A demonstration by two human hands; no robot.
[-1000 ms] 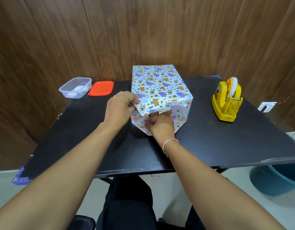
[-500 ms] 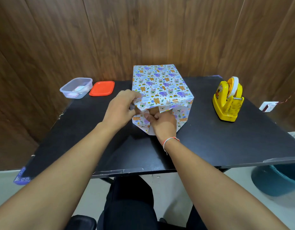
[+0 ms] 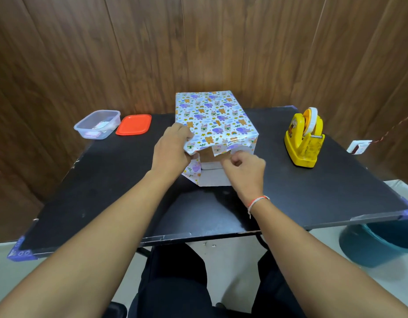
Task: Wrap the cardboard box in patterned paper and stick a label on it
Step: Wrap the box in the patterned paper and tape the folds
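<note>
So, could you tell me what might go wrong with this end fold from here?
The top flap hangs loose with bare cardboard showing, so it may crease crookedly. The tape dispenser sits away from both hands; releasing the left hand to reach it could let the fold spring open.

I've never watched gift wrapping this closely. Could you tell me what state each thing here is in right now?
cardboard box: wrapped on top, near end still bare.
patterned paper: end flaps unfolded.
left hand: pinches the paper's left corner.
right hand: fingers curled at the end flap.
plastic container: open, lid off.
red lid: flat beside it.
tape dispenser: upright, untouched.
</note>
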